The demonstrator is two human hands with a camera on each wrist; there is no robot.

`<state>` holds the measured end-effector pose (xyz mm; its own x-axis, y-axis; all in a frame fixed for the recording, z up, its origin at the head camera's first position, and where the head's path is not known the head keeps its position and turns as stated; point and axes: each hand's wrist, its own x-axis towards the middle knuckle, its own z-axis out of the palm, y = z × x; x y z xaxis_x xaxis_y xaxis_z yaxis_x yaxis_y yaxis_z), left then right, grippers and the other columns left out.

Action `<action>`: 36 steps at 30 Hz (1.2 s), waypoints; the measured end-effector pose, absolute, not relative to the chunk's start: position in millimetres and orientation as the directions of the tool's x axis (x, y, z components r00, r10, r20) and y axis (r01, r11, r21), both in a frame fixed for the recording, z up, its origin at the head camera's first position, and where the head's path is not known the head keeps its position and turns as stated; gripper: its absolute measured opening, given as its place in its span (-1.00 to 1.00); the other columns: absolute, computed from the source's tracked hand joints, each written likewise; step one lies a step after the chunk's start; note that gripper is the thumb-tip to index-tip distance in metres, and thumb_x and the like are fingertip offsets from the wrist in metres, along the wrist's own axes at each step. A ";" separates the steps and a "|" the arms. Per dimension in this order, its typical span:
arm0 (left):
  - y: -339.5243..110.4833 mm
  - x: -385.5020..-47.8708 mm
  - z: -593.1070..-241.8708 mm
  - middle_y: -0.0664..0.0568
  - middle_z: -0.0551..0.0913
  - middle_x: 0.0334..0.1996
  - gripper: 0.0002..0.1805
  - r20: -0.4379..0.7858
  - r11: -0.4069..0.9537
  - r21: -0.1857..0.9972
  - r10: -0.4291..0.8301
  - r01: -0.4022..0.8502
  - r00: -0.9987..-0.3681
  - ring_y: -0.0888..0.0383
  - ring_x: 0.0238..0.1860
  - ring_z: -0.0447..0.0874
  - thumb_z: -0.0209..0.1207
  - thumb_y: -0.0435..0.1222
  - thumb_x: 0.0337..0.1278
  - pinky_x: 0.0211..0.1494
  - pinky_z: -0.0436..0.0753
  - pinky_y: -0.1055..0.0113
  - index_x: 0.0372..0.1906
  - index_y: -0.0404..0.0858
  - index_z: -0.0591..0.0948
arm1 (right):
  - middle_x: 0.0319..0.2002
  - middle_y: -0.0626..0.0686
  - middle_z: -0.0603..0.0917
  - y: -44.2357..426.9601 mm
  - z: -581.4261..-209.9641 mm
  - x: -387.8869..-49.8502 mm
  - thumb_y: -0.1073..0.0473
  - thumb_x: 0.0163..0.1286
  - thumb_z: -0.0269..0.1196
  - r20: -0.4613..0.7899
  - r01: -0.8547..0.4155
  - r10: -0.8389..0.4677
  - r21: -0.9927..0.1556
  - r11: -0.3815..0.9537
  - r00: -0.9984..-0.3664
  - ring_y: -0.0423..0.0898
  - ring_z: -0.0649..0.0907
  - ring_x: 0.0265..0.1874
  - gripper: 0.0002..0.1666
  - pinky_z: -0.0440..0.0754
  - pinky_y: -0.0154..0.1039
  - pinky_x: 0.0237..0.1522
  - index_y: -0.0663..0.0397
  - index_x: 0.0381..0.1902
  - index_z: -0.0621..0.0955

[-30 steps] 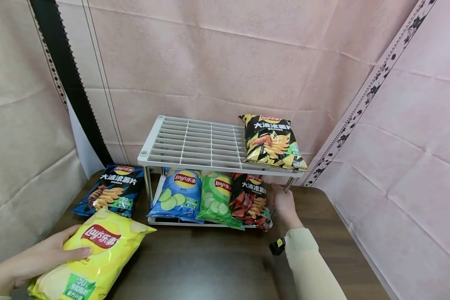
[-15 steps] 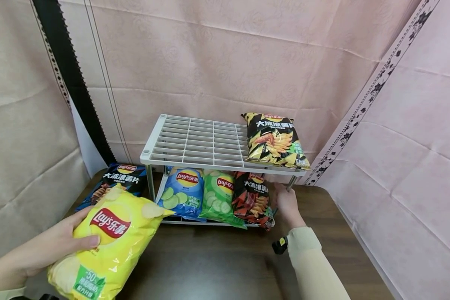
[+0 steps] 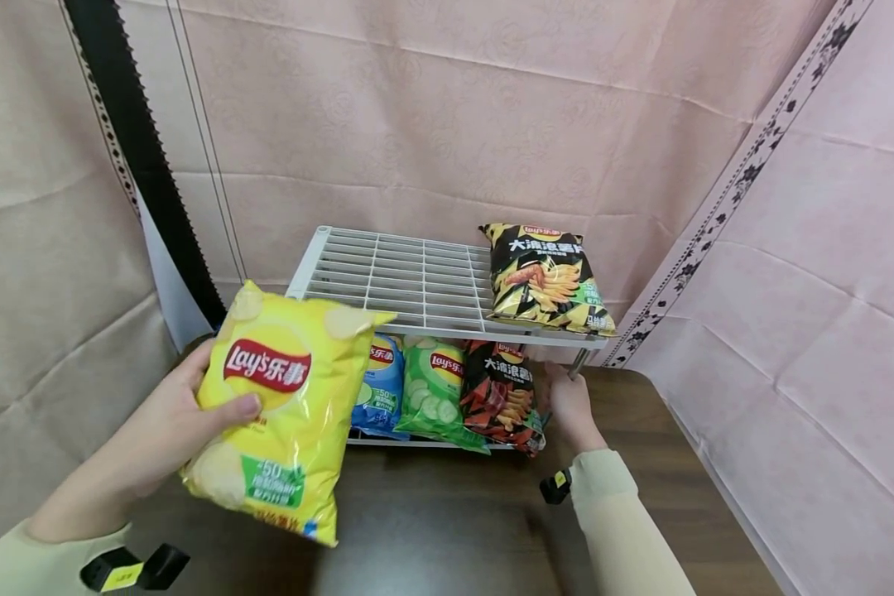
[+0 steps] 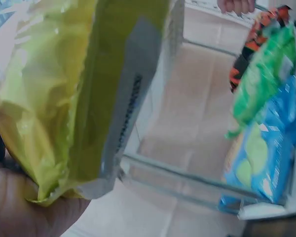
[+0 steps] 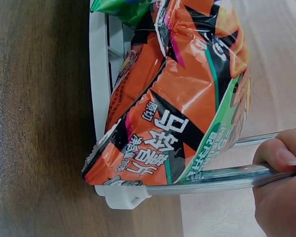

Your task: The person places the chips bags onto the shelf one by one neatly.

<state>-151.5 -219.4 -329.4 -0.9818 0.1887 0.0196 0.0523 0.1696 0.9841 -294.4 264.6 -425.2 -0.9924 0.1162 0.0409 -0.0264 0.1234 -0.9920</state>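
Note:
My left hand (image 3: 171,426) grips a yellow bag of potato chips (image 3: 290,414) by its left side, thumb across the front, in front of the rack's left end. In the left wrist view the back of this yellow bag (image 4: 64,98) fills the left half. My right hand (image 3: 569,406) holds the front right metal post of the two-tier white rack (image 3: 395,281); the right wrist view shows curled fingers on the post (image 5: 222,178). Beside that hand, on the lower tier, leans a red-and-black chip bag (image 3: 497,397). A green chip bag (image 3: 432,393) and a partly hidden blue one (image 3: 380,389) stand left of it.
On the upper tier's right end lies a black-and-yellow chip bag (image 3: 544,277). The rack stands on a dark wooden table (image 3: 432,513), with pink cloth (image 3: 417,124) hanging behind and at the sides. The held bag covers the table's left back area.
My left hand has lifted the yellow bag up and to the right, toward the rack's left end. It now hides the dark blue bag on the table. The right hand stays on the post.

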 end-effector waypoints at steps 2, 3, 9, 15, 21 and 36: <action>-211.5 -154.2 -322.1 -0.27 0.51 -0.01 -0.25 0.091 0.155 0.981 0.168 0.117 -0.982 -0.17 -0.22 0.71 0.22 -0.19 0.29 -0.27 0.65 -0.04 0.40 -0.02 0.03 | -0.77 -0.05 0.16 264.6 -425.5 -293.8 -0.13 0.54 -0.07 0.035 -0.022 0.119 -0.993 0.112 -0.992 -0.07 0.16 -0.79 -0.39 0.22 -0.02 -0.57 0.07 -0.68 0.21; -208.2 -155.4 -318.9 -0.25 0.51 0.00 -0.26 0.116 0.149 0.979 0.155 0.139 -0.981 -0.14 -0.21 0.72 0.22 -0.19 0.28 -0.27 0.65 -0.02 0.39 0.00 0.04 | -0.77 -0.05 0.14 264.4 -425.6 -293.5 -0.12 0.54 -0.06 0.031 -0.019 0.122 -0.995 0.102 -0.992 -0.08 0.14 -0.78 -0.38 0.20 -0.06 -0.59 0.04 -0.70 0.20; -196.3 -163.2 -306.2 -0.19 0.49 0.04 -0.32 0.207 0.095 0.971 0.113 0.218 -0.972 -0.09 -0.17 0.72 0.19 -0.24 0.31 -0.25 0.65 0.03 0.38 0.01 0.08 | -0.76 -0.05 0.11 263.0 -423.7 -293.0 -0.10 0.56 -0.07 0.020 -0.012 0.114 -0.997 0.071 -0.993 -0.12 0.10 -0.79 -0.40 0.15 -0.19 -0.64 0.03 -0.69 0.18; -181.4 -174.9 -295.0 -0.17 0.46 0.08 -0.36 0.284 0.033 0.958 0.060 0.286 -0.957 0.01 -0.14 0.70 0.19 -0.20 0.31 -0.24 0.66 0.11 0.35 -0.02 0.13 | -0.76 -0.04 0.13 263.4 -420.9 -292.4 -0.11 0.55 -0.06 0.017 -0.007 0.124 -0.997 0.078 -0.992 -0.11 0.13 -0.79 -0.39 0.17 -0.20 -0.65 0.05 -0.68 0.19; -155.4 -192.9 -278.4 -0.15 0.40 0.14 -0.34 0.309 -0.154 0.939 -0.024 0.309 -0.951 0.03 -0.02 0.63 0.22 -0.12 0.27 -0.16 0.65 0.22 0.35 -0.04 0.15 | -0.78 -0.05 0.14 266.9 -420.0 -291.3 -0.13 0.54 -0.05 0.000 0.010 0.129 -0.997 0.073 -0.992 -0.11 0.12 -0.80 -0.37 0.16 -0.16 -0.63 0.03 -0.71 0.20; -104.9 -252.8 -248.4 -0.14 0.52 0.07 -0.24 0.136 -0.232 0.966 0.073 0.116 -0.988 -0.01 -0.07 0.68 0.22 0.16 0.09 -0.14 0.65 0.14 0.29 -0.10 0.24 | -0.78 -0.05 0.15 264.9 -424.5 -293.8 -0.14 0.53 -0.04 0.009 0.007 0.150 -0.994 0.107 -0.989 -0.09 0.13 -0.80 -0.37 0.18 -0.10 -0.60 0.03 -0.72 0.22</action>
